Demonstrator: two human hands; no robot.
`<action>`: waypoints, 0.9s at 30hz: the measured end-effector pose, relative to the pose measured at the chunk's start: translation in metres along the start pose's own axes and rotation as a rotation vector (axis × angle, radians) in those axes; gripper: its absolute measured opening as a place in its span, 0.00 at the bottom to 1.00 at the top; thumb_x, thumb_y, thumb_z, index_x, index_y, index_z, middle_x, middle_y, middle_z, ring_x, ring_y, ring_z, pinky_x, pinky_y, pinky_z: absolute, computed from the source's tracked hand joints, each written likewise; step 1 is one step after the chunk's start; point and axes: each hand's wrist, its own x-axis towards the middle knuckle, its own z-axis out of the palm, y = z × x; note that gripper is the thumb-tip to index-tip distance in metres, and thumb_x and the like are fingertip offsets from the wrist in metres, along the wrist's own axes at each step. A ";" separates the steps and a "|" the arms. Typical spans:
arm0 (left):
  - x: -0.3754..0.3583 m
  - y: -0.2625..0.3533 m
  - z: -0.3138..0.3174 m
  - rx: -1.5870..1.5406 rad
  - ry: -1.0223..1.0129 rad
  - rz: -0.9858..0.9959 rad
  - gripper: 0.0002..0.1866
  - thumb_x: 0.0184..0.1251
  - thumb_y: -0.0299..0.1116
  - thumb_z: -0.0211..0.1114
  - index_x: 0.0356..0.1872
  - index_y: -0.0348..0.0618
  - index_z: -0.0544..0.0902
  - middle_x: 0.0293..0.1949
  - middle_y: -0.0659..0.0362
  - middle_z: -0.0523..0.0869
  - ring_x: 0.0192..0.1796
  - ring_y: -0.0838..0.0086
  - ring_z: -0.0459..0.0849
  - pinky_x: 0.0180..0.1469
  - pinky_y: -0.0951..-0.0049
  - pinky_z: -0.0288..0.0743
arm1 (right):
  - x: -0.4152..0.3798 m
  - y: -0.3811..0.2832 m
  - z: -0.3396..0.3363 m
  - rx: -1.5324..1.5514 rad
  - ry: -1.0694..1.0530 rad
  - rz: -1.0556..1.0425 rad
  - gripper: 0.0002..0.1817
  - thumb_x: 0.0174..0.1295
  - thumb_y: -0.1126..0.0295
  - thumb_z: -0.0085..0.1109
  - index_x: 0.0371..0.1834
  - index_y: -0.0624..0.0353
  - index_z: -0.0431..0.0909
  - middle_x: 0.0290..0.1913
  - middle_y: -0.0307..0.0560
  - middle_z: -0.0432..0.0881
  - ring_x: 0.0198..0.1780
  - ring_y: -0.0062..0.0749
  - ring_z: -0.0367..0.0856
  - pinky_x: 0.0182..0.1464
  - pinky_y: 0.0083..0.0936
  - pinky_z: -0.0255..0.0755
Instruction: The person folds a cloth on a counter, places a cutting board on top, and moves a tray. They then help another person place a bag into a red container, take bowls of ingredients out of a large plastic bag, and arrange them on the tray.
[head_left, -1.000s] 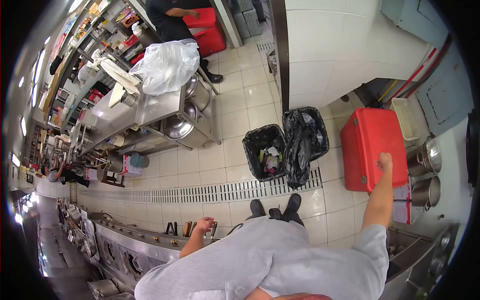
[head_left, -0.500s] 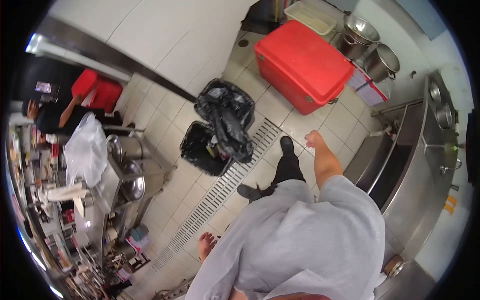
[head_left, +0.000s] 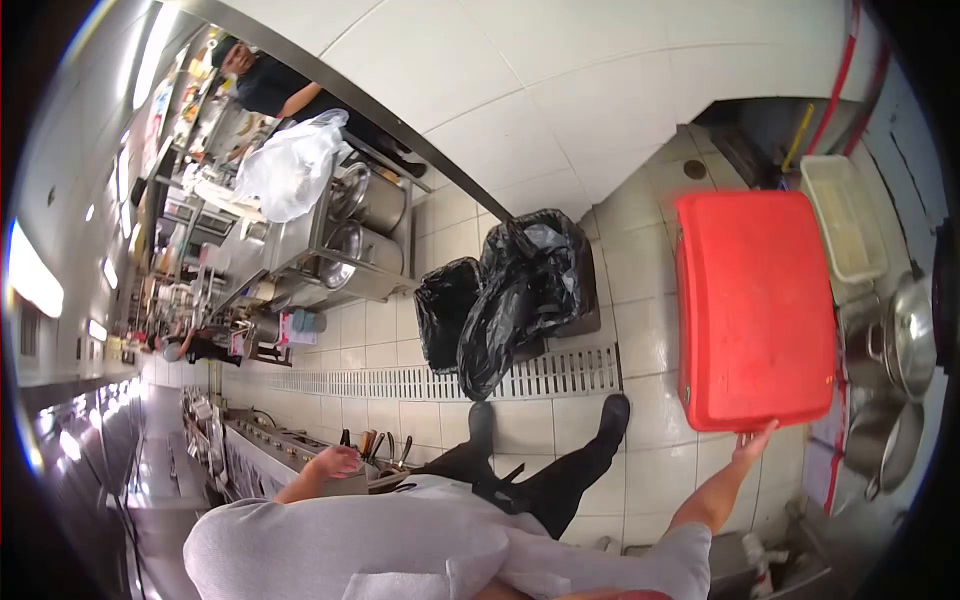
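My right hand point(head_left: 755, 446) is at the near end of a large red cooler box point(head_left: 755, 310), its fingers closed at the edge just below the lid. The grip is partly hidden by the lid. The cooler stands on the tiled floor with its lid down. My left hand point(head_left: 338, 461) hangs free on the other side, loosely curled with the fingers apart and nothing in it. Beyond that hand several knives and utensils with dark and orange handles point(head_left: 377, 443) stick up beside a steel counter.
Two bins lined with black bags point(head_left: 540, 270) stand ahead by a floor drain grate point(head_left: 580, 372). Steel pots point(head_left: 880, 440) and a pale plastic tub point(head_left: 845, 215) line the right wall. A steel table point(head_left: 290, 245) holds a white plastic bag. A person in dark clothes point(head_left: 265, 85) stands behind it.
My view and body have turned towards the cooler. My right hand, free in the air before, is now at the cooler's near end. My left hand is still empty.
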 end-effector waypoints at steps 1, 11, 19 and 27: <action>-0.014 0.012 0.004 -0.020 0.011 0.004 0.16 0.67 0.37 0.52 0.54 0.47 0.75 0.47 0.59 0.83 0.47 0.69 0.82 0.46 0.61 0.76 | 0.003 -0.007 0.010 -0.004 -0.023 0.002 0.54 0.46 0.31 0.58 0.72 0.49 0.52 0.72 0.42 0.56 0.68 0.40 0.57 0.62 0.43 0.56; 0.021 -0.134 0.026 -0.055 -0.170 -0.114 0.18 0.64 0.37 0.56 0.54 0.50 0.75 0.46 0.61 0.82 0.46 0.71 0.82 0.44 0.64 0.78 | 0.042 -0.021 0.009 -0.089 -0.001 0.097 0.54 0.41 0.34 0.65 0.71 0.48 0.56 0.68 0.37 0.62 0.65 0.35 0.63 0.60 0.34 0.60; 0.009 -0.079 0.052 -0.003 0.079 -0.113 0.19 0.63 0.36 0.57 0.55 0.50 0.75 0.46 0.62 0.84 0.45 0.73 0.83 0.43 0.64 0.79 | -0.041 -0.015 0.036 0.344 -0.130 -0.189 0.50 0.48 0.30 0.55 0.69 0.51 0.58 0.67 0.46 0.63 0.66 0.44 0.63 0.63 0.51 0.62; 0.086 -0.139 0.006 0.000 -0.116 -0.105 0.18 0.60 0.33 0.59 0.53 0.49 0.77 0.46 0.62 0.84 0.46 0.73 0.83 0.43 0.65 0.78 | -0.132 -0.017 0.043 0.359 -0.089 -0.409 0.45 0.55 0.31 0.47 0.65 0.56 0.62 0.64 0.46 0.68 0.62 0.35 0.67 0.60 0.37 0.66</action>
